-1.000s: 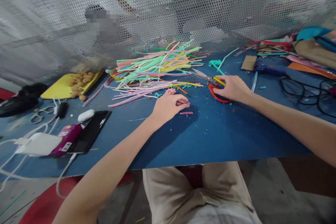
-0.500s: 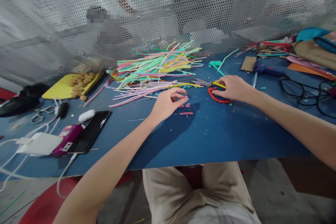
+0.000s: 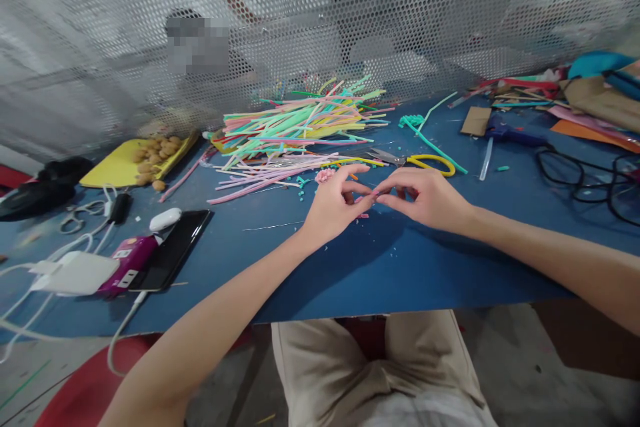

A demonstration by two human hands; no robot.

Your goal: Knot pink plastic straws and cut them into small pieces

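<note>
My left hand [image 3: 334, 205] and my right hand [image 3: 425, 196] meet fingertip to fingertip over the blue table. Both are closed in a pinch on a tiny pink piece [image 3: 375, 192], largely covered by the fingers. Just behind the right hand lie scissors [image 3: 434, 159], their yellow handle showing and the blades pointing left. A small pink cluster [image 3: 325, 175] shows behind my left hand. Below its fingertips, another bit of pink is partly hidden. From the left wrist a thin wire [image 3: 270, 226] runs leftward along the tabletop.
A heap of coloured pipe cleaners [image 3: 300, 121] lies at the back. Left are a yellow tray [image 3: 113, 163] with round brown things, a phone [image 3: 180, 250] and charging cables. A blue glue gun [image 3: 515, 133] lies right. Behind stands a perforated metal screen [image 3: 400, 13].
My right hand has let go of the scissors and come left to my left hand. The left hand has shifted slightly right, and the pink cluster behind it now shows.
</note>
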